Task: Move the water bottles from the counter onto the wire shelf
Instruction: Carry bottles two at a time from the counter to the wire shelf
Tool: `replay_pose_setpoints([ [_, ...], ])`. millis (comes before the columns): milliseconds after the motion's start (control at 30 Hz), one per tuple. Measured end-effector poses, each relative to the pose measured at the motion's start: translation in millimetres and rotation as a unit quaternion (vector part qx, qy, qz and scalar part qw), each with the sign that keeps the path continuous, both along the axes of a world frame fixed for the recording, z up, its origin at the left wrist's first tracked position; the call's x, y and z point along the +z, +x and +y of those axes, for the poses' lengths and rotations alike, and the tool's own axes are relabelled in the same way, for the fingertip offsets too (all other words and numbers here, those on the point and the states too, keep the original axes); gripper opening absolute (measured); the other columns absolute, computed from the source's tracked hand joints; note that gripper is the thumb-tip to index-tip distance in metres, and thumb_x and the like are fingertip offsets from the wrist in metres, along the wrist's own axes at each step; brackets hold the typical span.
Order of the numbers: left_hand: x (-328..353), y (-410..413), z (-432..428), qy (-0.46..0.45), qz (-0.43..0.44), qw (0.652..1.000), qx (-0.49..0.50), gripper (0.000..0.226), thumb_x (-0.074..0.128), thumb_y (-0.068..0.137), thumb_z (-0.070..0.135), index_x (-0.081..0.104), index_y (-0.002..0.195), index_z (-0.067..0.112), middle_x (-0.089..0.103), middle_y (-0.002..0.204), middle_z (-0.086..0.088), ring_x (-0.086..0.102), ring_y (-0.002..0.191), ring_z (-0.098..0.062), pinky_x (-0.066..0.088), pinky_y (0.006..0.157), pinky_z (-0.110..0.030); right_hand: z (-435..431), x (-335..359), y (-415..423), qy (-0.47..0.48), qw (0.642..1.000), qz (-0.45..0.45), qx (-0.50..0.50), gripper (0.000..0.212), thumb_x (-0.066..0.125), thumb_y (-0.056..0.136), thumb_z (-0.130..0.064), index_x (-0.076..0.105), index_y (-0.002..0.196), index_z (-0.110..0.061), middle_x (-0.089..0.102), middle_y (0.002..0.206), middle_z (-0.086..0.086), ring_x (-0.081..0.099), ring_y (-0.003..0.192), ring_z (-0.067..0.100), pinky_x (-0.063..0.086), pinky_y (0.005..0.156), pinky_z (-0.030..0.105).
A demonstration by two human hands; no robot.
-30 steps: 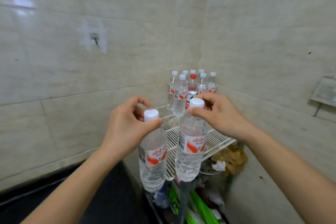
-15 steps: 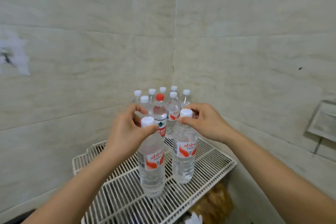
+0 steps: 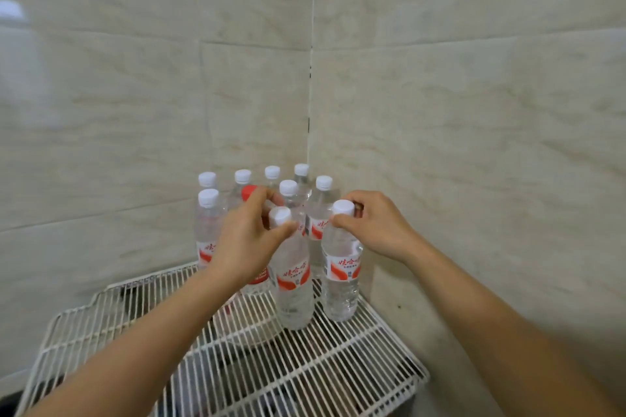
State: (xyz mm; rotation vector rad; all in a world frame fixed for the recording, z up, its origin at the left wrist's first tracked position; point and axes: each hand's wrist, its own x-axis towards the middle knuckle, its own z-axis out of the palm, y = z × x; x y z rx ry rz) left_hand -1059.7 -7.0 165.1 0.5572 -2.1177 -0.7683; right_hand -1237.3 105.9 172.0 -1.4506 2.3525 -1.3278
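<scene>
My left hand (image 3: 247, 240) grips the white cap of a clear water bottle (image 3: 294, 284) with a red and white label. My right hand (image 3: 376, 227) pinches the cap of a second bottle (image 3: 340, 278) just to its right. Both bottles stand upright with their bases at the white wire shelf (image 3: 305, 372); whether they rest on it I cannot tell. Behind them, in the wall corner, stand several more white-capped bottles (image 3: 208, 230) and one red-capped bottle (image 3: 250, 192), partly hidden by my left hand.
Beige tiled walls (image 3: 474, 145) meet in a corner right behind the bottles. The front and left of the wire shelf carry no bottles. Dark clutter shows dimly through the wires below.
Both hands have carried their bottles forward and down over the shelf, close to the group in the corner. The view has moved in over the shelf.
</scene>
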Motion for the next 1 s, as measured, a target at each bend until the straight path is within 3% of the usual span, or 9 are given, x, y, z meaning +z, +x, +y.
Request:
replay_pose_setpoints([
  [233, -2.1, -37.5, -2.4, -0.049, -0.029, 0.998, 0.020, 0.025, 0.070, 0.081, 0.027, 0.048, 0.093, 0.025, 0.056, 0.065, 0.003, 0.050, 0.057, -0.009, 0.039, 0.052, -0.024, -15.4, -5.3, -29.3, 0.007, 1.000, -0.016, 0.002, 0.011, 0.071, 0.078, -0.029, 0.065, 0.080, -0.020, 0.063, 0.074, -0.005, 0.057, 0.068, 0.011, 0.048, 0.065, 0.034],
  [367, -5.4, -48.6, -1.9, -0.049, -0.021, 0.998, 0.028, 0.024, 0.070, 0.082, 0.024, 0.048, 0.093, 0.021, 0.060, 0.069, -0.003, 0.058, 0.066, -0.020, 0.048, 0.060, -0.038, -21.6, -7.2, -36.3, 0.019, 1.000, -0.020, 0.012, 0.017, 0.070, 0.076, -0.028, 0.065, 0.082, -0.013, 0.064, 0.075, 0.000, 0.058, 0.068, 0.016, 0.048, 0.063, 0.035],
  [500, -6.3, -55.9, -0.7, -0.046, -0.024, 0.998, 0.034, 0.024, 0.068, 0.083, 0.026, 0.049, 0.096, 0.019, 0.063, 0.077, -0.003, 0.060, 0.073, -0.022, 0.050, 0.065, -0.039, -26.2, -5.0, -39.5, 0.026, 0.999, -0.026, 0.019, 0.024, 0.069, 0.073, -0.032, 0.066, 0.088, -0.012, 0.070, 0.086, 0.006, 0.067, 0.084, 0.025, 0.056, 0.073, 0.045],
  [700, -6.8, -56.7, -1.7, -0.036, -0.029, 0.998, 0.034, 0.027, 0.067, 0.085, 0.024, 0.046, 0.102, 0.021, 0.064, 0.082, -0.001, 0.062, 0.078, -0.021, 0.051, 0.068, -0.039, -31.1, -4.6, -38.1, 0.031, 0.999, -0.017, 0.038, 0.013, 0.068, 0.080, -0.025, 0.064, 0.085, -0.015, 0.062, 0.077, -0.004, 0.058, 0.072, 0.014, 0.049, 0.067, 0.035],
  [1000, -12.5, -56.5, -7.8, -0.041, -0.035, 0.997, 0.054, 0.036, 0.067, 0.083, 0.031, 0.059, 0.116, 0.018, 0.068, 0.100, -0.004, 0.062, 0.089, -0.016, 0.054, 0.080, -0.035, -31.4, -6.2, -38.7, 0.060, 0.997, 0.025, 0.038, 0.015, 0.063, 0.087, -0.034, 0.061, 0.093, -0.021, 0.062, 0.086, -0.006, 0.061, 0.082, 0.016, 0.052, 0.075, 0.039],
])
